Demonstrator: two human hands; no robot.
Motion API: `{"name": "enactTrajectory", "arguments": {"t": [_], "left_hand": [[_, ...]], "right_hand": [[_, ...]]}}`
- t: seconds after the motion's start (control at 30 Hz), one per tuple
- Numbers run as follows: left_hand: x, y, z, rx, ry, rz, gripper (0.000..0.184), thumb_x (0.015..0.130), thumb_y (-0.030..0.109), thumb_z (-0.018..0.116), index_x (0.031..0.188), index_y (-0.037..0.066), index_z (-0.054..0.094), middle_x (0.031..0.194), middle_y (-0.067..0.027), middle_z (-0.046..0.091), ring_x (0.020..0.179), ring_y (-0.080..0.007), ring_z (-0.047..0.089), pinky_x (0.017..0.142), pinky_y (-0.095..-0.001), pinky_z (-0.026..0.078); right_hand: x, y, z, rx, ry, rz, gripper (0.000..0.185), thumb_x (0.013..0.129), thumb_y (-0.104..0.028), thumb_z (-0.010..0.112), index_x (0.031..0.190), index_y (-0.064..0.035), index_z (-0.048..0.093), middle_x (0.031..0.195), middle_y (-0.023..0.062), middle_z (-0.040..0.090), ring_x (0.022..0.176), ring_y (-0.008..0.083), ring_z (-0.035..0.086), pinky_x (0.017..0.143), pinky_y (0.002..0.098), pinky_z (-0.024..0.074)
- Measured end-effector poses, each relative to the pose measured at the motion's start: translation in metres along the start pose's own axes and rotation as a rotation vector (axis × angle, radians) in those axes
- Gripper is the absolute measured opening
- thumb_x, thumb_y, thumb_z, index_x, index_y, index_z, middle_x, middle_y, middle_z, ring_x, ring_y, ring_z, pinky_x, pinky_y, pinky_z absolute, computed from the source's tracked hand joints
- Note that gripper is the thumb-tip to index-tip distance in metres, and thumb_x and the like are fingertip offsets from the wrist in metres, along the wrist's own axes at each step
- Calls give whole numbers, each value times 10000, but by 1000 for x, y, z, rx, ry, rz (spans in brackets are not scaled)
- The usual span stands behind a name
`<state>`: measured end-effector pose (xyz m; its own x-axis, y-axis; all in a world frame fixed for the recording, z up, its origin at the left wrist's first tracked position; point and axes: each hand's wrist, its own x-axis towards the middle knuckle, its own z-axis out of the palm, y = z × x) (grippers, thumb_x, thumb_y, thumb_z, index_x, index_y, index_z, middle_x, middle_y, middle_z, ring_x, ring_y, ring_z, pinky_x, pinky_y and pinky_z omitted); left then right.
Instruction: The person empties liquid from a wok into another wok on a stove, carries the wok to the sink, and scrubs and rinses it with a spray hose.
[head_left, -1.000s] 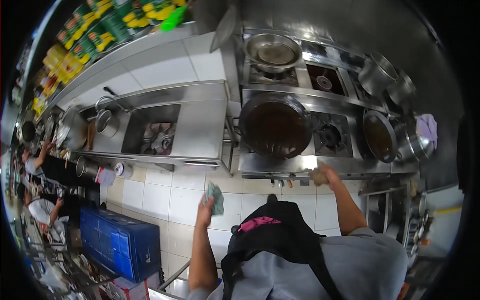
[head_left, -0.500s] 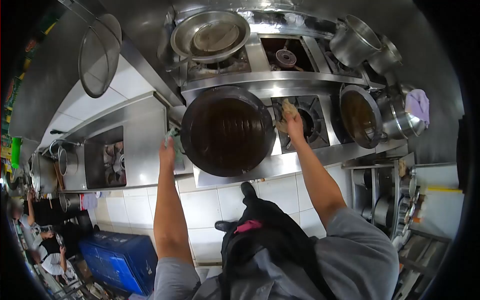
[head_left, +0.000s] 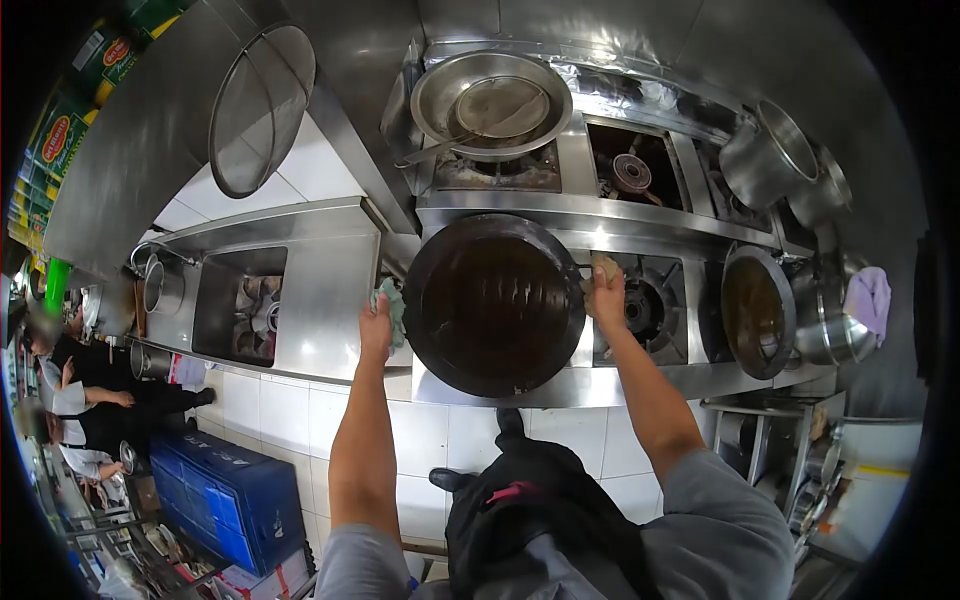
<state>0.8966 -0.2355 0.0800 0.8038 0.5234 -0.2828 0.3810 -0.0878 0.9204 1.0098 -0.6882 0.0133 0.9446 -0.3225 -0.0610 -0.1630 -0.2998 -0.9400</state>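
Note:
A large dark wok (head_left: 495, 305) with dark liquid in it sits at the front left of the stove. My left hand (head_left: 376, 325) is closed on a green cloth (head_left: 393, 308) at the wok's left side, where the handle is hidden. On the opposite side, my right hand (head_left: 606, 295) grips a tan cloth (head_left: 603, 266) against the wok's right handle. Just right of that hand is a bare burner (head_left: 650, 305).
Behind the wok stands a steel basin (head_left: 435, 95) with a strainer. A smaller wok (head_left: 757, 310) and steel pots (head_left: 770, 155) are at the right. Leftward are a sink (head_left: 238, 305), a hanging strainer (head_left: 262, 110), a blue chest (head_left: 225, 500) and two people (head_left: 90, 400).
Both hands have come from over the floor and stove front to the wok's two sides. Since half a second ago, my right hand has closed in on the right handle with its cloth.

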Motion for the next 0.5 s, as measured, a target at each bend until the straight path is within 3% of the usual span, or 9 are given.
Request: {"name": "enactTrajectory", "arguments": {"t": [0.07,0.13,0.27,0.33,0.37,0.43,0.5], "left_hand": [[-13,6,4,-49,43,7,625,953,435,579,1244,-115,512,1109,-189,627,963,-242,613,822,-335,496],[-14,-4,5,-80,75,36,574,959,412,588,1197,-108,537,1058,-165,640,949,-220,609,822,-331,494],[-23,-20,6,-72,163,79,498,975,380,566,1097,-102,581,995,-190,642,918,-242,601,838,-365,477],[-18,-42,4,-52,187,102,520,976,376,564,1105,-127,569,1019,-215,638,949,-265,601,860,-368,469],[-24,-41,1,-58,197,103,520,976,376,564,1105,-127,569,1019,-215,638,949,-265,601,860,-368,469],[-36,-39,-6,-130,169,110,497,974,367,583,1169,-89,547,1005,-138,647,887,-192,612,787,-316,505],[-48,-38,-13,-155,221,95,474,973,347,589,1170,-83,550,1001,-133,647,874,-186,614,772,-311,508]], "right_hand": [[-6,-13,2,-91,48,-37,354,969,-302,575,1172,-18,521,989,110,621,931,222,609,843,368,480],[-18,-48,-2,-173,67,-68,401,941,-319,587,1196,-30,477,1083,243,633,1048,421,601,891,444,456],[-16,-54,1,-97,28,-73,395,940,-315,593,1200,-44,471,1067,240,636,1031,415,610,883,449,458],[-18,-66,2,-149,32,-133,302,963,-261,577,1111,-10,497,960,150,620,895,278,617,817,392,477],[-15,-64,3,-148,25,-142,302,963,-261,577,1111,-10,497,960,150,620,895,278,617,817,392,477],[-10,-60,6,-151,22,-166,270,964,-240,577,1097,-19,499,932,129,616,881,257,621,801,384,481],[-8,-66,5,-113,-28,-168,258,964,-229,580,1105,-29,498,919,116,615,842,238,624,757,370,492]]}}
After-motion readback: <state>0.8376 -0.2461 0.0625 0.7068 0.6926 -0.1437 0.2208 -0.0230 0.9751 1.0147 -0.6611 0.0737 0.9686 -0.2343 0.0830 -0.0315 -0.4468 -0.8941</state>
